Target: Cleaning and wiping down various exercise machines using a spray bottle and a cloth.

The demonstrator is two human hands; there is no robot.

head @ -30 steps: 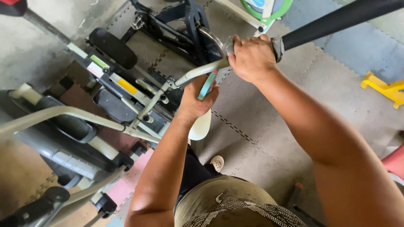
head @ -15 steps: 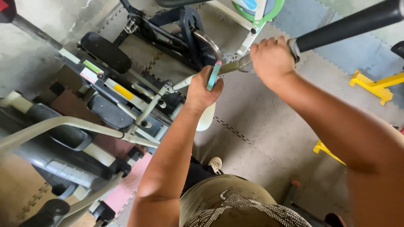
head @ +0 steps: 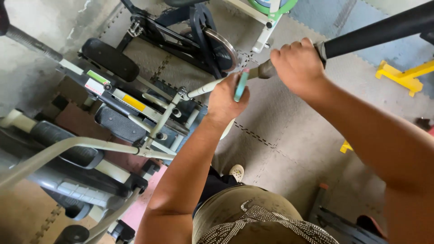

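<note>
- Here, in the head view, the right hand [head: 299, 68] has its fingers wrapped tight round the pale handlebar [head: 212, 86] of an exercise machine, just where the black foam grip [head: 375, 31] begins.
- The left hand [head: 226, 100] is closed on a flat teal-edged tool [head: 241, 85], held edge-up against the same bar, just beside the right hand.
- Compared with a second ago, both hands and the bar have swung up and to the right, and the tool has moved along the bar from below it to beside it; the work on the bar looks under way, not finished.
- Below lie grey floor mats [head: 280, 149], black pedals [head: 108, 58] and a yellow stand [head: 402, 74].
</note>
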